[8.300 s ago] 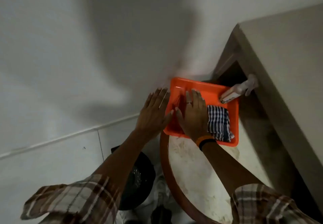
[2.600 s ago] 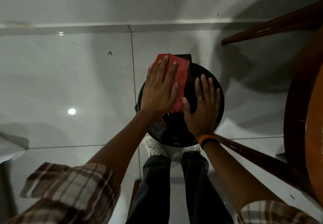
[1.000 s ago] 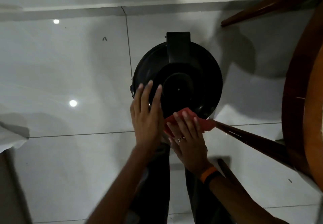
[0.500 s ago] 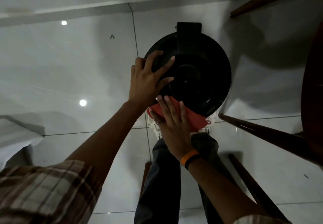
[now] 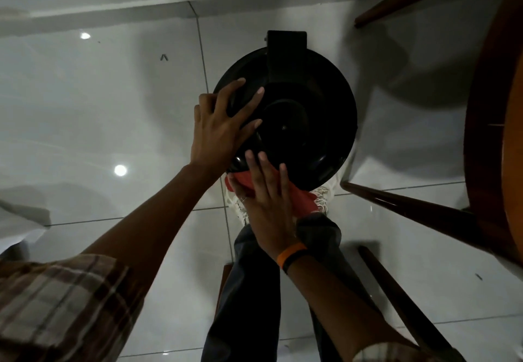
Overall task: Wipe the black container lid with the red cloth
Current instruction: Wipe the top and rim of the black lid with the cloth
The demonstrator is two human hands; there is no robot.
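Note:
The round black container lid (image 5: 308, 124) faces up at me from the tiled floor, with a square hinge block at its far edge. My left hand (image 5: 220, 129) lies spread on the lid's left rim, fingers clamped over the edge. My right hand (image 5: 268, 206) presses the red cloth (image 5: 300, 196) flat against the lid's near rim; most of the cloth is hidden under the palm and only its right end shows. A ring and an orange wristband mark that hand.
A white mesh basket (image 5: 322, 194) peeks out under the lid's near edge. Dark wooden table legs (image 5: 410, 206) run across the right side, below a round wooden tabletop (image 5: 498, 135). My dark trouser legs (image 5: 249, 291) stand just below the container. White cloth (image 5: 19, 220) lies at far left.
Over the last second my left hand slid up from the near-left edge and gripped the lid's left rim. My right hand with the cloth stays at the near rim, shifted slightly left.

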